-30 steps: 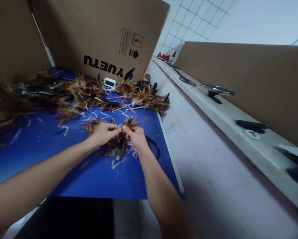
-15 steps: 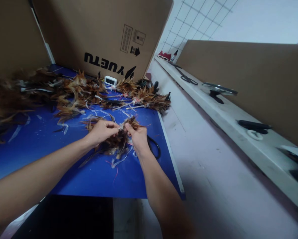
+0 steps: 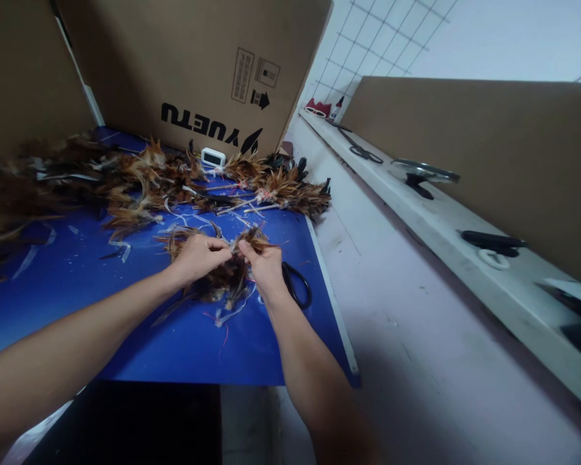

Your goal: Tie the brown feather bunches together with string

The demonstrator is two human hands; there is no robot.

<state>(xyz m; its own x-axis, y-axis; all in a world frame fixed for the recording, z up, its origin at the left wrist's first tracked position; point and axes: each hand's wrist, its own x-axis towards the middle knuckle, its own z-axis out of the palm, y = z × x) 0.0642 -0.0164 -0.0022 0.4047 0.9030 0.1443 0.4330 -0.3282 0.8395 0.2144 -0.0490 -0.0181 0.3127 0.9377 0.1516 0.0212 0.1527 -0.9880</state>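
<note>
My left hand [image 3: 200,256] pinches the pale quill ends of brown feathers [image 3: 227,274] above the blue table [image 3: 183,352]. Close against it, my right hand [image 3: 264,261] is closed on a small feather tuft [image 3: 256,237], thumb and index finger pressed together. The two hands' fingertips almost meet, and they hide exactly what lies between them. Loose feathers, pale strips and red thread [image 3: 223,336] lie beneath the hands. Just right of my right wrist, a black loop handle [image 3: 297,284] rests on the table.
Heaps of brown feathers [image 3: 145,171] and feather bundles on sticks [image 3: 290,190] lie along the back. Behind stand a white digital timer [image 3: 213,157] and a cardboard box [image 3: 198,58]. At right, a ledge [image 3: 440,219] holds scissors [image 3: 365,154], a round mirror-like disc [image 3: 426,170] and a white ring [image 3: 494,259].
My right hand has shifted slightly left, towards my left hand, uncovering more of the black loop handle. Both hands keep their hold on the feathers. The whole view has moved slightly.
</note>
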